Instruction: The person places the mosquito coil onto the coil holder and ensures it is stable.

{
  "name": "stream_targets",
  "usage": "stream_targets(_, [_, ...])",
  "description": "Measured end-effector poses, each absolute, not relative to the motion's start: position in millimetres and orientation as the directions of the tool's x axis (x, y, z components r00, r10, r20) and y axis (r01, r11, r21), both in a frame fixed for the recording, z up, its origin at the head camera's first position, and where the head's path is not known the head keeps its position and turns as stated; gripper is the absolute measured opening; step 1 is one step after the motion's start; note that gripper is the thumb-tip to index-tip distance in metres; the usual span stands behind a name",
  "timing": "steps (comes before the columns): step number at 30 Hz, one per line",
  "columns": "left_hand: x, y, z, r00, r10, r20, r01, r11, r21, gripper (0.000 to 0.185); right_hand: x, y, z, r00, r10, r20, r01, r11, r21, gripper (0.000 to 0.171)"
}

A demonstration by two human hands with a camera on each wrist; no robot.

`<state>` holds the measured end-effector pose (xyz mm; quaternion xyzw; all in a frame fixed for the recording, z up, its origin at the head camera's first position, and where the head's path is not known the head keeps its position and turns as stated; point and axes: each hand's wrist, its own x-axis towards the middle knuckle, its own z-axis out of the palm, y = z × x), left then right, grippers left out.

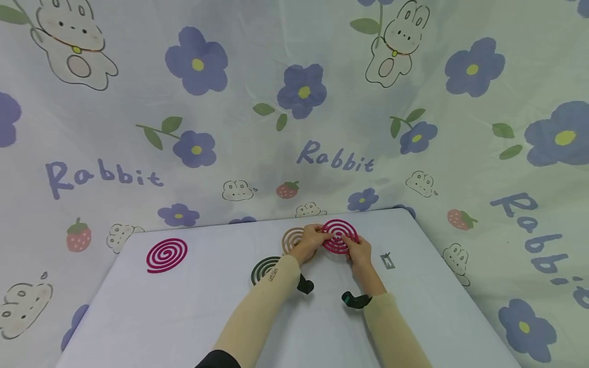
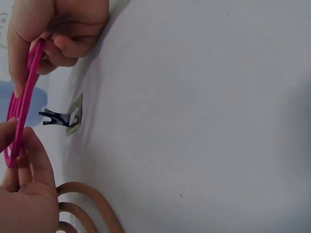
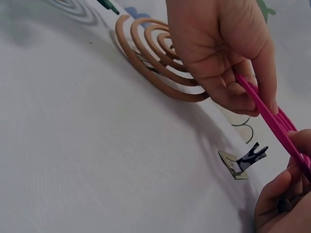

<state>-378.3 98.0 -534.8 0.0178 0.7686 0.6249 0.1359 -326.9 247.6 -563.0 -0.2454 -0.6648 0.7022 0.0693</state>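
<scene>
In the head view, your left hand [image 1: 309, 244] and right hand [image 1: 362, 255] both pinch a pink mosquito coil [image 1: 338, 232], right of the middle. A brown coil [image 1: 291, 237] peeks out behind your left hand; a second pink coil [image 1: 167, 254] lies at left. In the left wrist view, the pinched coil is at left; in the right wrist view, at right.

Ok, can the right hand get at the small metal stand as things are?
Likely yes, once it lets go: the right hand pinches the pink coil, which the left hand also holds. The metal stand lies just right of that pair on the white table, with nothing visible between.
</scene>
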Motion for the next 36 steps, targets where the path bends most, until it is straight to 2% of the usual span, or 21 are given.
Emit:
stream_targets(12, [-374.8,96.1,-538.4,-0.965,0.189,-0.182,-0.135,0.238,0.962,0.042,-324.6,245.4,-565.4,-0.880,0.420,-0.222,0.209,-0.078,-0.975,0.041])
stream_targets(36, [-370.3,93.0,-538.7,-0.962,0.216,-0.164,-0.115,0.223,0.968,0.042,-323.6,245.4,-568.8,-0.878,0.432,-0.206,0.213,-0.033,-0.977,0.042])
